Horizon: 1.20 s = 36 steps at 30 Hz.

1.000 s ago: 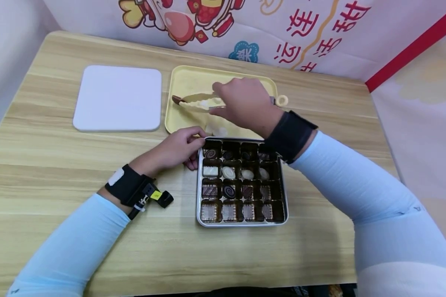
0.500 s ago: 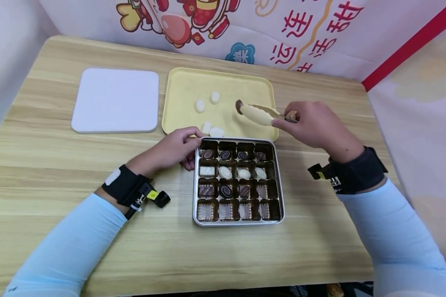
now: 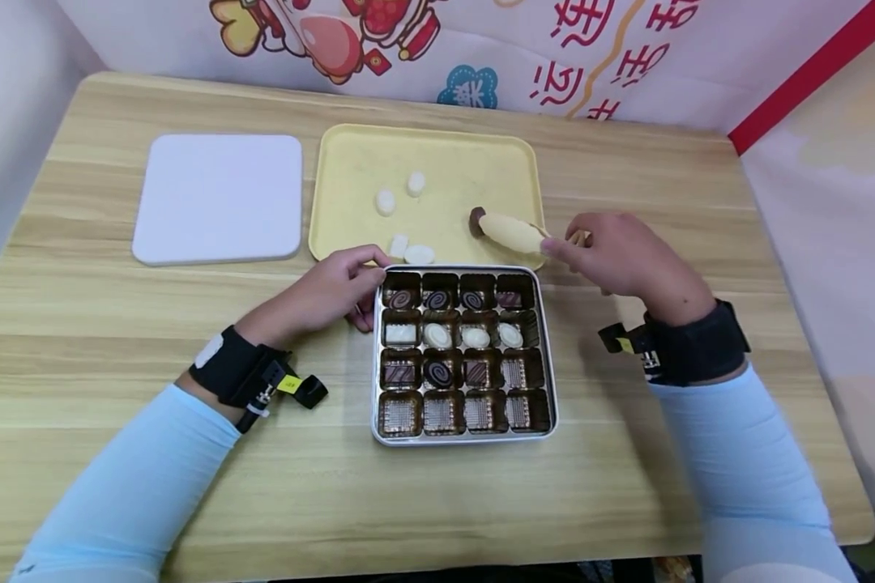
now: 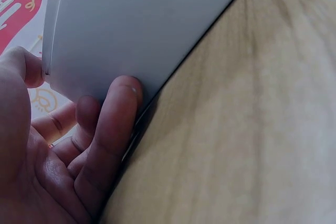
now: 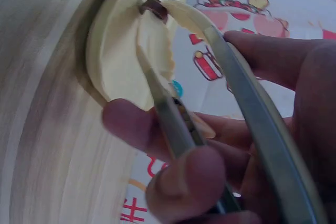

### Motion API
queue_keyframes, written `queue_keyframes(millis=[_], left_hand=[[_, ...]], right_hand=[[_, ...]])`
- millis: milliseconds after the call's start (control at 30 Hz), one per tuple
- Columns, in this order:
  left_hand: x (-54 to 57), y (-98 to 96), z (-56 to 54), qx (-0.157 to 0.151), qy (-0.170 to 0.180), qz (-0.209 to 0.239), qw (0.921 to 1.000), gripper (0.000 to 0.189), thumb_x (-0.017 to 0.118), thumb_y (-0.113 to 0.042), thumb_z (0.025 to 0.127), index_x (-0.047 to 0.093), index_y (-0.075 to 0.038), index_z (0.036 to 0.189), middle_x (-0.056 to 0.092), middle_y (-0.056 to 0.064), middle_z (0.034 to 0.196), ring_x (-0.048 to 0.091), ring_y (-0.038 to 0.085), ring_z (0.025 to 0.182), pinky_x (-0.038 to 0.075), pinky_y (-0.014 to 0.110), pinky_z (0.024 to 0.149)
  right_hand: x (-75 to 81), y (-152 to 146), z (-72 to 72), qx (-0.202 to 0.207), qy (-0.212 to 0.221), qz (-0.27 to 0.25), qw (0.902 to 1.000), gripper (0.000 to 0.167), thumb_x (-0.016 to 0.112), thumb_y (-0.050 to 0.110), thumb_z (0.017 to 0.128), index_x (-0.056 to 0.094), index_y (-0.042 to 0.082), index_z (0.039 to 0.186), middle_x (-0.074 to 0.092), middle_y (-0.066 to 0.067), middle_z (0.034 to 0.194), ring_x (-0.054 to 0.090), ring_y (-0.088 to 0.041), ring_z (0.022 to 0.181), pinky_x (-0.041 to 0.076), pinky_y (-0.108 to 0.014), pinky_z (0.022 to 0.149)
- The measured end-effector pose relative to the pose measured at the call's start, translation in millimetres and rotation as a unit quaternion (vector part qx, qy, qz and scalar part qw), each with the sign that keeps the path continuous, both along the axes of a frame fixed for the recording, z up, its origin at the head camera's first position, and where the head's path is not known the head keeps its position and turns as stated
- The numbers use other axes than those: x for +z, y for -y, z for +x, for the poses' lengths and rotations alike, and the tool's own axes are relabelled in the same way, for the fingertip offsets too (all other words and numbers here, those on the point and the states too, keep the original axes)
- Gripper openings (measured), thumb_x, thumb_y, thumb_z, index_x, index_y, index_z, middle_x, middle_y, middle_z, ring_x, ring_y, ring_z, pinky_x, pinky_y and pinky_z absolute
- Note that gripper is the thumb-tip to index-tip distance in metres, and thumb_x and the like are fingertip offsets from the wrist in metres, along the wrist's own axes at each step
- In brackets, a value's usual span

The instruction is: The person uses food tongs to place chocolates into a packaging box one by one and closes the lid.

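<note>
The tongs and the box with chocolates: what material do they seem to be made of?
The tongs look two-part: the arms are bare grey metal with a dull sheen in the right wrist view, while the cream tips have a matt look, probably plastic or silicone. The box appears to be thin metal, likely tin: its silvery rim shines and its wall is smooth and grey. The brown cups inside look like glossy plastic or foil.

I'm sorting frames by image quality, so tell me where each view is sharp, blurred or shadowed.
Head view: evenly lit and sharp, soft shadows under the chocolate box. Left wrist view: the left hand is dim and the box wall a flat grey, table grain soft. Right wrist view: the right hand is blurred up close, while the tongs tips are clearer.
</note>
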<state>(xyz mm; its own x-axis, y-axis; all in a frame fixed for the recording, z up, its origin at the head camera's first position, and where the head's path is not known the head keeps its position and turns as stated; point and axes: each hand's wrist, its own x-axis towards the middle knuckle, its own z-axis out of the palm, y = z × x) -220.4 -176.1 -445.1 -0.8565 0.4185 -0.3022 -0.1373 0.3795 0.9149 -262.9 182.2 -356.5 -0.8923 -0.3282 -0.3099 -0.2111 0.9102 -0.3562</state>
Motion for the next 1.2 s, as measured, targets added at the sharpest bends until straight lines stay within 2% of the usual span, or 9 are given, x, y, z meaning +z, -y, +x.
queue_keyframes(millis=[67, 133, 300, 567, 700, 833, 967, 1100, 1200], left_hand=[[-0.6, -1.5, 0.1, 0.000, -0.001, -0.001, 1.0000, 0.023, 0.044, -0.022, 0.106, 0.057, -0.010, 0.121, 0.057, 0.014, 0.071, 0.068, 0.031, 0.063, 0.063, 0.044, 0.060], [-0.8, -2.0, 0.0, -0.001, -0.005, -0.004, 1.0000, 0.024, 0.045, -0.022, 0.106, 0.057, -0.009, 0.121, 0.057, 0.014, 0.071, 0.068, 0.031, 0.062, 0.063, 0.044, 0.060], [-0.9, -0.8, -1.0, 0.004, -0.007, -0.005, 1.0000, 0.024, 0.044, -0.022, 0.106, 0.056, -0.008, 0.122, 0.056, 0.015, 0.071, 0.067, 0.031, 0.060, 0.063, 0.044, 0.059], [-2.6, -2.8, -1.9, 0.014, -0.011, -0.010, 0.9998, 0.022, 0.044, -0.020, 0.107, 0.058, -0.008, 0.120, 0.055, 0.014, 0.071, 0.067, 0.033, 0.059, 0.062, 0.045, 0.058], [-3.6, -4.8, -2.5, 0.015, -0.012, -0.017, 0.9997, 0.023, 0.043, -0.020, 0.107, 0.058, -0.009, 0.121, 0.056, 0.014, 0.072, 0.067, 0.033, 0.059, 0.062, 0.044, 0.058], [-2.6, -4.1, -3.0, 0.008, -0.017, -0.016, 0.9997, 0.024, 0.043, -0.021, 0.107, 0.057, -0.007, 0.121, 0.057, 0.015, 0.072, 0.067, 0.032, 0.059, 0.062, 0.044, 0.058], [-3.0, -4.4, -3.8, 0.005, -0.016, -0.014, 0.9998, 0.024, 0.043, -0.021, 0.107, 0.057, -0.007, 0.119, 0.056, 0.015, 0.071, 0.068, 0.032, 0.059, 0.062, 0.044, 0.058], [-3.6, -4.7, -3.7, 0.004, -0.016, -0.012, 0.9998, 0.024, 0.043, -0.020, 0.107, 0.057, -0.005, 0.119, 0.056, 0.015, 0.070, 0.068, 0.031, 0.058, 0.062, 0.043, 0.057], [-4.1, -4.6, -3.4, 0.007, -0.015, -0.010, 0.9998, 0.024, 0.044, -0.019, 0.106, 0.056, -0.004, 0.120, 0.055, 0.015, 0.069, 0.068, 0.031, 0.057, 0.062, 0.043, 0.057]], right_hand=[[-0.9, -2.6, 2.2, -0.007, 0.000, 0.010, 0.9999, 0.061, 0.048, 0.063, 0.097, 0.066, 0.006, 0.112, 0.069, -0.012, 0.082, 0.062, -0.021, 0.056, 0.048, -0.035, 0.061], [-1.1, -4.0, 4.7, -0.011, -0.009, 0.026, 0.9996, 0.065, 0.047, 0.067, 0.096, 0.066, 0.007, 0.111, 0.068, -0.011, 0.083, 0.062, -0.022, 0.064, 0.047, -0.035, 0.063], [1.0, -2.8, 11.2, -0.016, -0.032, 0.061, 0.9975, 0.069, 0.044, 0.074, 0.092, 0.066, 0.008, 0.103, 0.063, -0.009, 0.082, 0.057, -0.027, 0.079, 0.043, -0.037, 0.062], [2.0, -6.0, 13.4, -0.014, -0.009, 0.081, 0.9966, 0.071, 0.034, 0.069, 0.098, 0.064, 0.006, 0.114, 0.058, -0.011, 0.082, 0.054, -0.029, 0.082, 0.043, -0.038, 0.064], [0.4, -10.1, 13.6, -0.014, -0.004, 0.087, 0.9961, 0.072, 0.031, 0.069, 0.099, 0.064, 0.006, 0.108, 0.055, -0.011, 0.079, 0.053, -0.029, 0.080, 0.041, -0.038, 0.064], [2.0, -12.2, 13.4, -0.021, -0.006, 0.090, 0.9957, 0.071, 0.032, 0.070, 0.098, 0.064, 0.006, 0.104, 0.057, -0.011, 0.082, 0.053, -0.029, 0.081, 0.041, -0.037, 0.063], [3.2, -16.4, 13.5, -0.036, -0.009, 0.088, 0.9954, 0.071, 0.035, 0.069, 0.098, 0.065, 0.005, 0.107, 0.061, -0.012, 0.088, 0.055, -0.029, 0.082, 0.042, -0.037, 0.061], [3.8, -21.2, 12.9, -0.054, -0.015, 0.092, 0.9941, 0.071, 0.036, 0.069, 0.097, 0.064, 0.004, 0.107, 0.059, -0.012, 0.084, 0.054, -0.030, 0.078, 0.040, -0.036, 0.056], [3.1, -23.1, 10.5, -0.057, -0.002, 0.087, 0.9946, 0.073, 0.034, 0.070, 0.097, 0.064, 0.004, 0.106, 0.058, -0.011, 0.077, 0.054, -0.028, 0.072, 0.040, -0.036, 0.056]])
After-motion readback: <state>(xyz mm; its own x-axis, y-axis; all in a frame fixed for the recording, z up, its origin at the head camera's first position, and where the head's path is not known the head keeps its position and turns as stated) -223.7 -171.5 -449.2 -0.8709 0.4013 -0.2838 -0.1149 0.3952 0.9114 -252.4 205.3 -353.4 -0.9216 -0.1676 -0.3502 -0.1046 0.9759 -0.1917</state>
